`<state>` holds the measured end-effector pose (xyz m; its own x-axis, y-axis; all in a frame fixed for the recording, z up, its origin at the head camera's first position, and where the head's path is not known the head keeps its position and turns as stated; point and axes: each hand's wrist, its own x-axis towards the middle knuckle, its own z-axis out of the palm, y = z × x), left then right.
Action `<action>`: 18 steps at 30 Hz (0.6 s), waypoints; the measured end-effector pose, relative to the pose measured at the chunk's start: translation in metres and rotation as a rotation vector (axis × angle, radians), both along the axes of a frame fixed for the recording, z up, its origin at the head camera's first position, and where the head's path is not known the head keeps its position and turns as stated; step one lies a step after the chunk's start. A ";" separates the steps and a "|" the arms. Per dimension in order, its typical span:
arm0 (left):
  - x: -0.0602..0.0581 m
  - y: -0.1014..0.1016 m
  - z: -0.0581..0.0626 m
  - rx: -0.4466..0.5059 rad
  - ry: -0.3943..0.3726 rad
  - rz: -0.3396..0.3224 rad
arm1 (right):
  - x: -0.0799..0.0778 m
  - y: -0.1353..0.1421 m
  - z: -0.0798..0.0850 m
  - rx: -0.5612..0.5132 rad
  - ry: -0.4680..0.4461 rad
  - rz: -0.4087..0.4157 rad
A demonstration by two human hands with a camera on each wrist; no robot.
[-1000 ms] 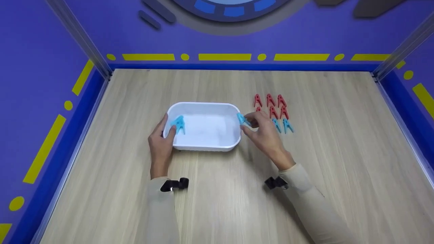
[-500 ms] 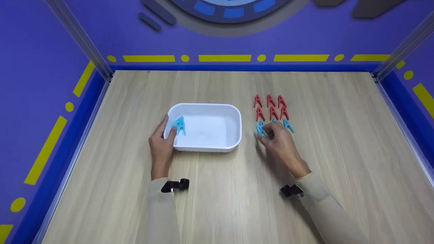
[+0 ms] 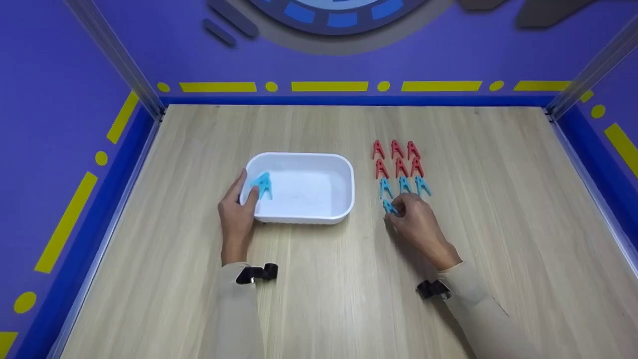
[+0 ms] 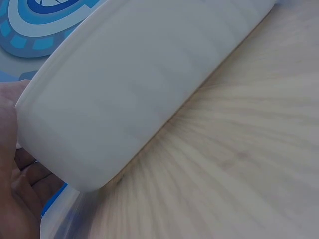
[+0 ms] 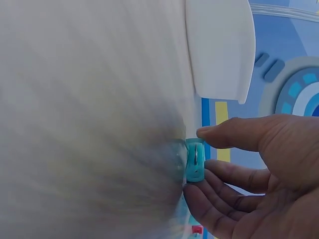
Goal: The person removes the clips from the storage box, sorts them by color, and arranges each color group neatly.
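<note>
My left hand [image 3: 237,217] grips the left end of a white plastic tub [image 3: 349,184], the thumb over its rim. Inside the tub, near that thumb, lie light blue clothespins [image 3: 264,184], partly overlapping, so their number is unclear. The left wrist view shows the tub's outer wall [image 4: 114,89] resting on the table. My right hand [image 3: 417,222] pinches another blue clothespin [image 3: 389,207] at the table surface, just in front of a row of 3 blue clothespins [image 3: 385,188]. From the right wrist, this pinched clothespin [image 5: 195,159] shows between thumb and fingers, against the tabletop.
Behind the blue row, several red clothespins [image 3: 381,168] lie in two rows, right of the tub. The wood-grain table [image 3: 319,279] is bounded by purple-blue panels [image 3: 339,65] at the back and both sides.
My right hand went from the tub's right rim with a blue clothespin, laid it at the left of the blue row, then moved toward the front. The left hand and tub stay put.
</note>
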<state>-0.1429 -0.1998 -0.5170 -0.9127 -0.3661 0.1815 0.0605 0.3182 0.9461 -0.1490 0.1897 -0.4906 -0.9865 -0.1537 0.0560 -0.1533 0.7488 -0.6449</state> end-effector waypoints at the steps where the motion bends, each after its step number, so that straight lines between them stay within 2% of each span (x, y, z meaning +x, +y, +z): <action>1: 0.000 0.000 0.000 0.001 -0.001 -0.001 | 0.000 0.000 0.000 0.002 -0.002 -0.002; 7: 0.000 0.000 0.000 0.007 0.006 -0.002 | -0.001 0.000 -0.001 0.005 -0.006 -0.016; 13: 0.000 0.000 0.000 0.008 0.007 -0.008 | -0.001 -0.003 -0.001 -0.001 -0.047 -0.034; 18: 0.000 0.000 0.000 0.006 0.010 -0.002 | -0.001 -0.005 -0.001 0.001 -0.032 -0.036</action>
<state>-0.1427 -0.1997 -0.5169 -0.9115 -0.3653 0.1888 0.0709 0.3127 0.9472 -0.1504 0.1846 -0.4914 -0.9927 -0.1181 0.0245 -0.1057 0.7539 -0.6484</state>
